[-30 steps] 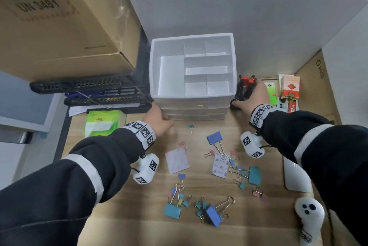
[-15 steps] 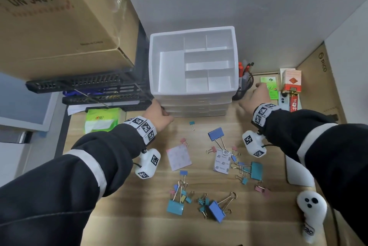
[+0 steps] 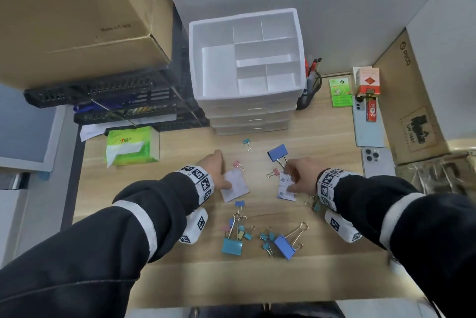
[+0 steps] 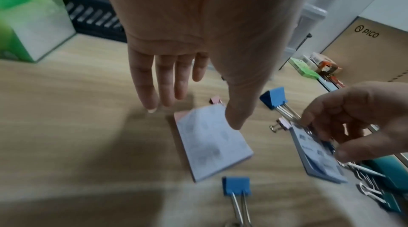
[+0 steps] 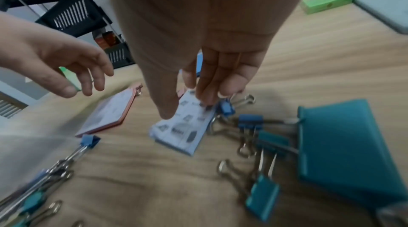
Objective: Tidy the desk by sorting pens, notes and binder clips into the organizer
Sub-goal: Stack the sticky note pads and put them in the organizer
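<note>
The white organizer (image 3: 246,60) stands at the back of the desk, its top compartments bare. Pens (image 3: 310,78) stick up from a black holder against its right side. My left hand (image 3: 222,171) (image 4: 196,114) hovers flat over a pink-edged note pad (image 3: 235,186) (image 4: 212,145), the thumb tip at the pad's top. My right hand (image 3: 291,180) (image 5: 187,106) pinches a blue printed note pad (image 3: 285,190) (image 5: 183,126) between thumb and fingers. Several binder clips lie around, among them a large blue one (image 3: 278,152) and a teal one (image 3: 231,246).
A green tissue pack (image 3: 128,147) and black stacked trays (image 3: 116,101) sit at the left under a big cardboard box (image 3: 77,16). On the right lie two phones (image 3: 377,160), a green packet (image 3: 340,92), a red lighter (image 3: 371,111) and a PICO carton (image 3: 407,101).
Both hands drew back from the organizer and the pen holder to the desk's middle. The left now hovers over the pink pad; the right has taken hold of the blue pad.
</note>
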### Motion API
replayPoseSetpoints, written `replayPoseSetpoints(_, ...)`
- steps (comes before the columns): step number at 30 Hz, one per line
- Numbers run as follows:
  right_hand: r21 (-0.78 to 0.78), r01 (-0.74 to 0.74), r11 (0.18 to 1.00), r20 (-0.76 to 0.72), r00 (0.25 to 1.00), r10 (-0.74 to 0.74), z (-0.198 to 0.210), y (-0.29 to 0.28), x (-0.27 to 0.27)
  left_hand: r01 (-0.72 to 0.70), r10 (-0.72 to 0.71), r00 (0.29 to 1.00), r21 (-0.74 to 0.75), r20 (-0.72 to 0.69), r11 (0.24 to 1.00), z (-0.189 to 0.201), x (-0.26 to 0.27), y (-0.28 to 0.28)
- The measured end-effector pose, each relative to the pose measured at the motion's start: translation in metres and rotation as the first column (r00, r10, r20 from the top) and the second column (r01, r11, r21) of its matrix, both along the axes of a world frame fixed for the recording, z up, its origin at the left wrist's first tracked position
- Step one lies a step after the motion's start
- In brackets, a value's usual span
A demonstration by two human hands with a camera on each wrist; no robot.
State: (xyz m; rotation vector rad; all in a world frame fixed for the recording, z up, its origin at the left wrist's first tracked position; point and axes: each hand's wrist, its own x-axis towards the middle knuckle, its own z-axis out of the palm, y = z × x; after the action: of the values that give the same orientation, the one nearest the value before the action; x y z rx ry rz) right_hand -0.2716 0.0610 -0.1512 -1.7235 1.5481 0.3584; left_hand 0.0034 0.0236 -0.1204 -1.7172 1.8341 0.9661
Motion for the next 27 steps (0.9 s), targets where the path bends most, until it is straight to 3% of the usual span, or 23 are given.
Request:
replayPoseSetpoints(5,-0.099,0.003,0.995,-0.078,0.997,-0.011,-0.020,0.020,0.014,-0.005,0.009,0.999,-0.082,0.038,0.997,-0.026,-0.007,0.025)
replayPoseSetpoints(12,-0.147,0.011,0.989,-0.031,0.999,-0.016,-0.028,0.030,0.017,0.067,-0.050,0.995,-0.207,0.087,0.976,-0.052,-0.006,0.045)
replayPoseSetpoints(22,-0.136,0.021,0.990,-0.054,0.998,-0.029,-0.027,0.038,0.024,0.066,-0.052,0.994,-0.149,0.096,0.987,-0.051,0.003,0.042)
replayPoseSetpoints(27,-0.123,0.019,0.992,-0.102,0.994,-0.031,-0.024,0.037,0.029,-0.017,0.017,1.000,-0.094,-0.004,0.995,-0.039,0.006,0.043)
